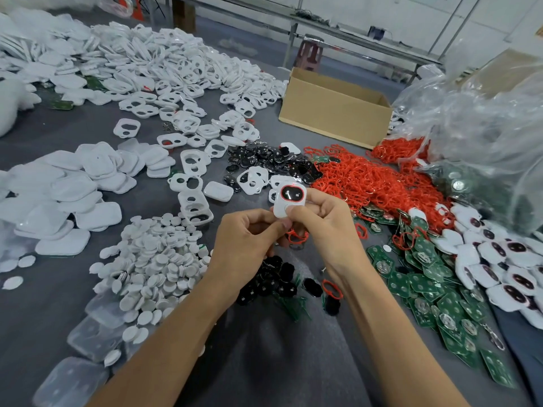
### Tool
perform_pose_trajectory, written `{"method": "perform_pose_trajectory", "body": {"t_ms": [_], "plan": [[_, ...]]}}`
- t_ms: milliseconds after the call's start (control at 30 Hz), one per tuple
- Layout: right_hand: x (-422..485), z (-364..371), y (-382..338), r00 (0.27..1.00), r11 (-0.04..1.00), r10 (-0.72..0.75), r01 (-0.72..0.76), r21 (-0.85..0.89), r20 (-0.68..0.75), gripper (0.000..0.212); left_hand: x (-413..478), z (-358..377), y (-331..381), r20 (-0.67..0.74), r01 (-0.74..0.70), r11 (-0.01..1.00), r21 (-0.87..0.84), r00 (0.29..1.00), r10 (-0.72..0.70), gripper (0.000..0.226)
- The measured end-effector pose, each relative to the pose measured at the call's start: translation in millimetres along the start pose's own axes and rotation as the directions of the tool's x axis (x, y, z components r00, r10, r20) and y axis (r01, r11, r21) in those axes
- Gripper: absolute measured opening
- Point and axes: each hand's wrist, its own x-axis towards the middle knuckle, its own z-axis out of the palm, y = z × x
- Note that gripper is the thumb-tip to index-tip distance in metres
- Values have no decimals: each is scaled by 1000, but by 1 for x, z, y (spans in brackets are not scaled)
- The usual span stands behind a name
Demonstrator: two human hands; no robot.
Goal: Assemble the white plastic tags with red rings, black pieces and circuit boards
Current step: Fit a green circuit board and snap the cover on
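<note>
Both hands hold one white plastic tag upright above the grey table. It has a red ring and a black piece set in its upper window. My left hand pinches its lower edge. My right hand grips it from the right, thumb pressed on the round white button. A loose red ring shows under my fingers. Black pieces lie just below my hands. Green circuit boards spread to the right, and a heap of red rings lies beyond them.
White tag frames cover the far left of the table. White back covers and round white buttons lie at left. An open cardboard box stands behind. Clear plastic bags rise at right, above finished tags.
</note>
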Motion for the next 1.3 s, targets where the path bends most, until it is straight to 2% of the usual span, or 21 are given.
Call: {"method": "perform_pose_trajectory", "body": {"t_ms": [200, 400, 633, 1033, 1300], "plan": [[1, -1, -2, 1000, 1000, 18, -18, -6, 12, 19, 0, -1, 0, -13, -24, 1000, 17, 1000, 24, 13], [0, -2, -2, 1000, 999, -25, 24, 22, 2, 19, -1, 2, 0, -16, -45, 999, 17, 999, 45, 14], [2, -1, -2, 999, 999, -14, 12, 33, 49, 19, 0, 0, 1, -35, -45, 999, 5, 998, 45, 10], [3, -2, 1, 1000, 997, -3, 2, 72, 12, 18, -1, 2, 1, -21, -54, 999, -4, 998, 54, 8], [2, -5, 0, 997, 999, -7, 3, 50, 83, 20, -1, -1, 2, -26, -51, 999, -11, 998, 51, 9]]}}
